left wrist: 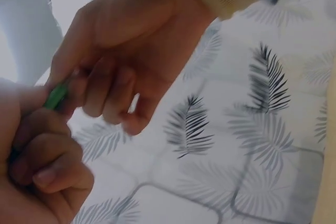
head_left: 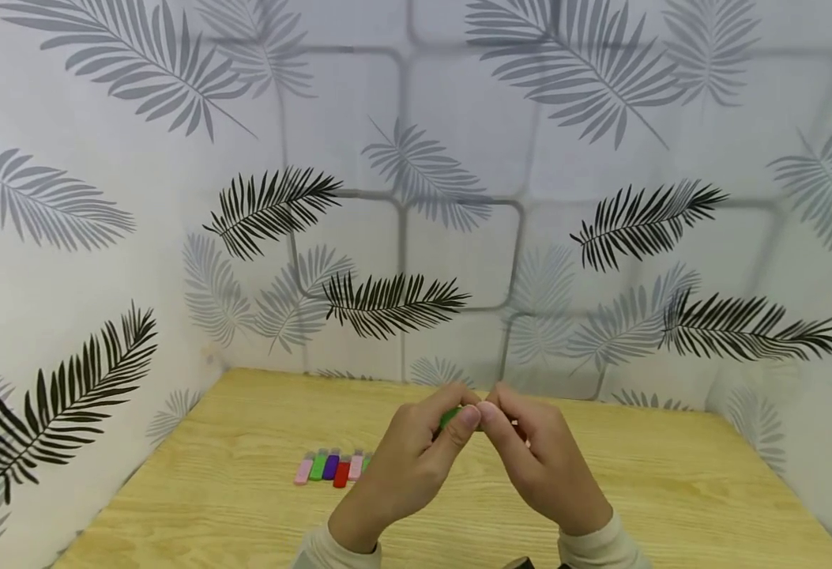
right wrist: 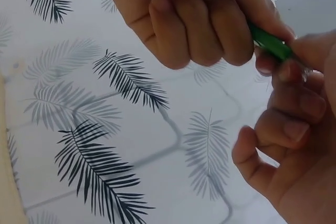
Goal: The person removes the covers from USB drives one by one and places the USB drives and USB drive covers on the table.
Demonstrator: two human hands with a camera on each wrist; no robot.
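Note:
Raised above the table, my left hand (head_left: pixel 416 454) and my right hand (head_left: pixel 540 450) meet at the fingertips around a small green USB stick (head_left: pixel 449 416). The green body (right wrist: pixel 270 43) comes out of the curled fingers of my right hand (right wrist: pixel 199 24). At its other end, the thumb and fingertips of my left hand (right wrist: pixel 299 114) pinch a small clear part. The left wrist view also has the green body (left wrist: pixel 55 96) between both hands. Much of the stick is hidden by fingers.
On the wooden table (head_left: pixel 231 442), left of my hands, several sticks lie in a row: pink (head_left: pixel 304 469), green (head_left: pixel 319 465), purple (head_left: pixel 331 467), red (head_left: pixel 341 472) and others, with translucent ends. My left forearm partly covers the row. Leaf-patterned cloth walls (head_left: pixel 458 142) surround the table.

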